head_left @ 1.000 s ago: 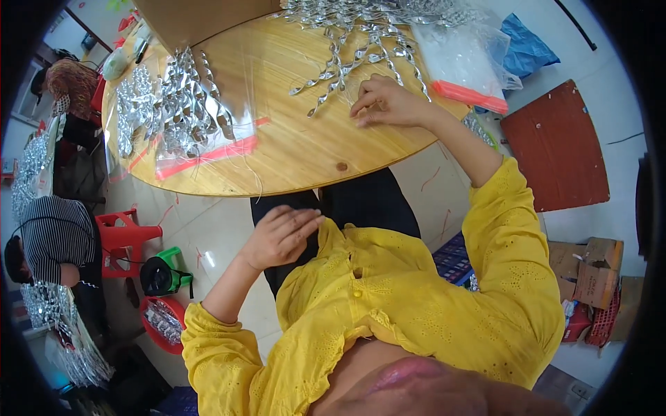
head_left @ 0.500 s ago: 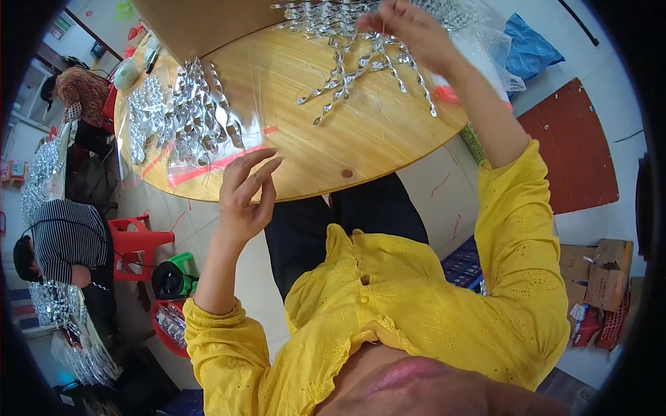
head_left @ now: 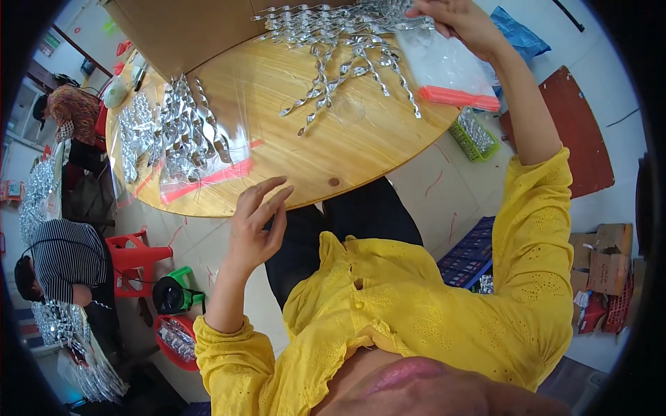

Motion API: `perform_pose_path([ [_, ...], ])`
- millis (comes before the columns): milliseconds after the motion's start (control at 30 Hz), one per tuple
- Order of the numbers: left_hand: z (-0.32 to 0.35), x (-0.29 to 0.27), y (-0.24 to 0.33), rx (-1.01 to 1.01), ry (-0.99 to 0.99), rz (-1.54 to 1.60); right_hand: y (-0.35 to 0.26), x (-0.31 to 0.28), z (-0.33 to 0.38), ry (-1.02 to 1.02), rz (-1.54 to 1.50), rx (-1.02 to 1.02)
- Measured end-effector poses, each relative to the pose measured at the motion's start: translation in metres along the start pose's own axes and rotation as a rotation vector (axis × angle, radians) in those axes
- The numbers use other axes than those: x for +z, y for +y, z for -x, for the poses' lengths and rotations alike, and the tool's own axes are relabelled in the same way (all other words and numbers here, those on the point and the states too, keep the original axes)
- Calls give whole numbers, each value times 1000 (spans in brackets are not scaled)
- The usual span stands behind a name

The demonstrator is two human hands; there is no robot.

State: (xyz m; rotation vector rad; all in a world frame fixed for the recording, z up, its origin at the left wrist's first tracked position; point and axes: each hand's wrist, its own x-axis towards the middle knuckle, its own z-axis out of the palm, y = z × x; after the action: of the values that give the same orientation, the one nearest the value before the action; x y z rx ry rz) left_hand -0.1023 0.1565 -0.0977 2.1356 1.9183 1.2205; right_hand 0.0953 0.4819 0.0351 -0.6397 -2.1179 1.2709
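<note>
My left hand [head_left: 255,223] hovers with fingers spread at the near edge of the round wooden table [head_left: 347,156], holding nothing, just below a clear bag with a red strip [head_left: 198,156] full of silver spiral ornaments. My right hand [head_left: 458,21] is stretched to the far right of the table, fingers pinched at the pile of loose silver spiral ornaments [head_left: 333,41], above a stack of clear bags with an orange-red strip [head_left: 451,76]. Whether it grips an ornament or a bag edge is unclear.
A large cardboard box [head_left: 187,31] stands at the table's back. A green basket of ornaments [head_left: 475,135] and a blue crate [head_left: 472,253] sit on the floor at right. At left, two other people sit by a red stool [head_left: 135,256] and more silver ornaments.
My right hand moved from the table's middle to the far pile of ornaments. My left hand rose from my lap to the table's near edge.
</note>
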Motion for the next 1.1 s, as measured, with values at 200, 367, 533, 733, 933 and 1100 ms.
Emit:
perform_pose_path([
  [200,9,-1,6,-13,-11,51,56,-33,-16,177,331,161],
  [367,19,4,15,-61,16,123,140,-11,-48,30,638,187],
  [533,26,4,32,-130,36,177,174,6,-63,124,818,-47],
  [733,45,3,37,-265,97,232,176,14,-74,171,969,96],
  [933,57,5,41,-362,159,311,199,13,-70,164,857,85],
  [1100,62,8,42,-391,190,358,230,-2,-68,243,625,68],
])
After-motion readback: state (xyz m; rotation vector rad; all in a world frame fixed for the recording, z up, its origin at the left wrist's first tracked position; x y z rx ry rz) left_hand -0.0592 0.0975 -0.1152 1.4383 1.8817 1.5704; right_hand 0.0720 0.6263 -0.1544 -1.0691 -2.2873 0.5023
